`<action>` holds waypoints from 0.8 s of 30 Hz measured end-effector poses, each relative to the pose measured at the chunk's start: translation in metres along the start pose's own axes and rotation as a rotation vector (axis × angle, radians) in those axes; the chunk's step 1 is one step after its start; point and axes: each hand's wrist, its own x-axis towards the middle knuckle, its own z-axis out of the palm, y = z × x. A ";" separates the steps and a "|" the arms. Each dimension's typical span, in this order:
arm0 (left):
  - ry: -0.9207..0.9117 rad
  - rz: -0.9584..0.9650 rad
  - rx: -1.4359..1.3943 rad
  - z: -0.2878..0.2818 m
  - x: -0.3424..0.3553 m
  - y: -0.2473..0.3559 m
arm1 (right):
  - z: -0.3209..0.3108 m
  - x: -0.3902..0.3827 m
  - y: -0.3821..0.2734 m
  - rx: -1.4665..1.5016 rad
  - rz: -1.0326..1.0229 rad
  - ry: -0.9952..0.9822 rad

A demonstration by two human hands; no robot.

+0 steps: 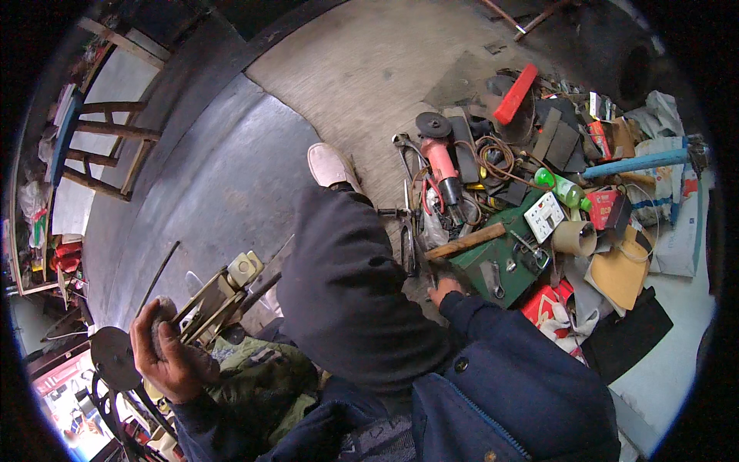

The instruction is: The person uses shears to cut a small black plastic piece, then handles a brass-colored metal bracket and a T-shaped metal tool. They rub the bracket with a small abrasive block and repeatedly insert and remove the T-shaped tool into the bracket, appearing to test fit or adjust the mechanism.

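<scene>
My left hand (171,360) is raised at the lower left, its fingers curled round a grey-brown rounded lump (162,314) whose kind I cannot make out. Close beside it are a cream-coloured machine part (243,269) and a dark round disc (115,359). On the other side, my right hand (446,290) reaches down among the tools, left of a green metal box (500,269). Just above this hand lies a wooden handle (466,240). The sleeve and shadow partly hide its fingers, so whether it grips anything does not show.
Beyond my right hand spreads a pile with a red angle grinder (441,160), pliers (408,146), coiled brown cable (494,156), a green bottle (564,187), a white socket plate (544,217) and a tape roll (575,238). A wooden-legged stool (108,127) stands far left.
</scene>
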 end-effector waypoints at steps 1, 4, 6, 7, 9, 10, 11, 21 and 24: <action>0.010 -0.014 -0.029 0.001 0.000 0.000 | -0.004 -0.001 -0.004 0.037 0.014 0.031; 0.015 -0.027 0.013 -0.001 -0.001 0.002 | -0.018 -0.007 -0.011 -0.002 0.017 0.029; -0.002 0.001 0.031 -0.001 0.000 0.004 | -0.023 -0.013 -0.012 -0.010 0.006 0.017; 0.000 0.019 0.038 0.000 0.001 0.005 | -0.024 -0.014 -0.012 -0.019 0.009 0.010; -0.006 0.013 0.033 0.001 0.002 0.008 | -0.021 -0.021 -0.009 -0.117 -0.009 0.000; -0.001 0.012 0.032 0.002 0.003 0.011 | -0.017 -0.026 -0.006 -0.172 -0.021 0.003; 0.004 0.006 0.018 0.003 0.003 0.013 | -0.015 -0.028 -0.005 -0.210 -0.048 -0.019; 0.023 0.172 0.291 -0.013 0.007 0.026 | -0.073 -0.042 -0.013 -0.210 -0.207 0.049; 0.052 0.156 0.267 -0.017 0.005 0.023 | -0.105 -0.042 -0.034 -0.123 -0.252 0.114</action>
